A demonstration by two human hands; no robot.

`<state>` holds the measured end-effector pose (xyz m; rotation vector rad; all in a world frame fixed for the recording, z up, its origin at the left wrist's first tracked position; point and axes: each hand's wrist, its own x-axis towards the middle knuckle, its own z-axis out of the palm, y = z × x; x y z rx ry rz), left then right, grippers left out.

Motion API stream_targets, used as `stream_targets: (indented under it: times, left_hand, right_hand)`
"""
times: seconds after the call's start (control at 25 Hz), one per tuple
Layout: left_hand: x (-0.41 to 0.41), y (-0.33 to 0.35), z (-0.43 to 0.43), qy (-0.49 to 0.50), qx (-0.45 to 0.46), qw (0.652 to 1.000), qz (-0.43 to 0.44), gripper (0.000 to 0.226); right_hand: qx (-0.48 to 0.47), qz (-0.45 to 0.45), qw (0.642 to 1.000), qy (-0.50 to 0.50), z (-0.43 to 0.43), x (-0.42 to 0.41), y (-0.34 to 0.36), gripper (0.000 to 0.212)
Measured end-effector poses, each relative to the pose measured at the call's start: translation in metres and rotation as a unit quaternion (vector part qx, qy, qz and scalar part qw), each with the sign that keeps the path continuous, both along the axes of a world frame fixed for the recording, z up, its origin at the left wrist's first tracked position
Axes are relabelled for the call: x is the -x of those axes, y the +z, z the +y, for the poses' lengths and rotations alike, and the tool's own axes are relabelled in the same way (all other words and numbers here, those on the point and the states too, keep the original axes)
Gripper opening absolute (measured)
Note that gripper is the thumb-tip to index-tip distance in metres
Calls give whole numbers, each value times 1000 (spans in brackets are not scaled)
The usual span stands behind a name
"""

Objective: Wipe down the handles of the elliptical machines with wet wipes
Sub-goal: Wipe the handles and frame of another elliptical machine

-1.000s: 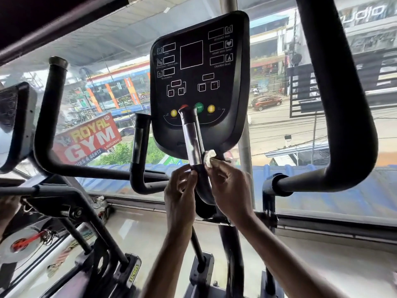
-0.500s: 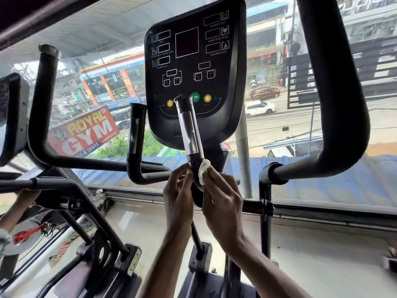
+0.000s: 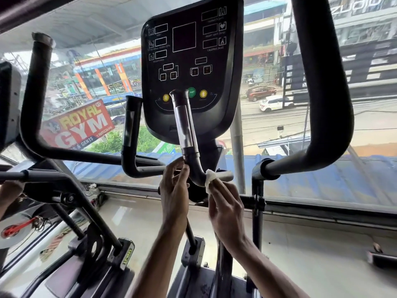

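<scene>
- While the right hand (image 3: 225, 209) is pinching a bunched white wet wipe (image 3: 210, 179) between thumb and fingers, it is pressing that wipe against the bend of the inner handle (image 3: 185, 125), where the upright tube is turning into a short horizontal stub.
- Long axis of the handle: it is running from the bend up and slightly left, crossing in front of the console (image 3: 189, 50) and ending in a black cap beside the green button (image 3: 191, 92). A silver sensor band (image 3: 184, 130) is sitting mid-length on the tube.
- Relation to the wiping hand: the greater length of the tube is lying above and a little left of the right hand. The stub is lying just to its right, pointing toward the window.
- The left hand (image 3: 174, 190) is sitting just left of the bend. Its fingers are curled, and thumb and fingertips are closing lightly on the lower stem under the sensor band. It is carrying no wipe and appears to be steadying the handle.
- Both hands are touching the same handle, the left nearer the stem and the right nearer the stub.
- Judgement: the next stroke is likely depending on following the tube's axis, either up the stem or sideways along the stub. The left fingers are occupying the stem base and would be blocking an upward pass.
- The second inner handle (image 3: 129, 125) and the right swing arm (image 3: 322, 82) are standing well apart from the wipe.
</scene>
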<state>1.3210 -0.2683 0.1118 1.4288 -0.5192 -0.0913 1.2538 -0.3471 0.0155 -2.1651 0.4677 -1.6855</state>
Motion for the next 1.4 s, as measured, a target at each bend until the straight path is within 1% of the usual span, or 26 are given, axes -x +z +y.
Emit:
stream_targets:
  times: [0.12,0.2,0.24,0.28,0.36,0.4,0.48,0.52,0.6,0.64,0.68,0.76,0.84,0.92,1.0,1.08,1.16,1.2,1.24,1.32,1.4]
  left_hand:
    - [1,-7,0,4,-2,1000,8,21]
    - [-2,-18,4,0,-3,1000,19,23]
    - [-5,-24,6,-3,-4,999,34,24]
    - [-7,-31,9,-6,-9,998,56,23]
    - [-8,-47,15,-19,-43,993,108,20]
    - [-7,-56,18,-36,-67,988,137,20]
    - [-4,-73,25,-89,-97,972,197,20]
    - [-2,-80,29,-118,-92,963,226,19]
    - [0,-89,34,-164,-46,946,276,18]
    - [0,-93,36,-182,-17,941,285,17]
    - [0,-96,36,-193,7,939,285,15]
    - [3,-101,35,-184,32,942,278,14]
    - [8,-104,29,-143,42,948,280,13]
    - [14,-108,22,-102,42,955,275,14]
    - [20,-108,15,-73,52,958,274,15]
    - [25,-106,8,-74,69,955,280,19]
    - [27,-102,2,-84,93,950,287,16]
    - [26,-101,0,-71,100,949,292,14]
    - [26,-100,-3,-45,98,950,293,13]
    - [23,-101,-8,26,70,959,273,11]
    - [16,-106,-16,93,43,965,240,9]
  right_hand:
    - [-59,62,996,-35,-29,5,-21,26]
    - [-135,53,989,-38,-27,14,-28,25]
    - [-195,38,980,-15,-19,19,-27,24]
    - [-267,19,963,30,-10,25,-24,24]
    - [-400,-6,905,145,4,30,-22,25]
    - [-444,-17,875,194,9,30,-22,21]
    - [-497,-28,828,259,13,29,-20,16]
    - [-520,-29,808,275,14,28,-19,16]
    - [-556,-35,777,294,16,28,-16,17]
    - [-563,-37,770,299,17,28,-15,18]
    - [-557,-30,774,299,18,30,-15,18]
    - [-518,5,811,272,15,33,-16,16]
    - [-483,42,842,239,7,35,-18,14]
    - [-456,67,858,226,-2,36,-19,14]
    - [-439,80,865,228,-7,36,-19,13]
    - [-444,80,860,239,-15,34,-18,11]
    - [-443,90,857,247,-25,34,-18,10]
    - [-440,99,859,242,-28,34,-18,11]
    - [-432,104,867,224,-33,34,-18,12]
    - [-394,94,898,170,-41,35,-17,20]
    - [-324,83,932,142,-46,34,-9,29]
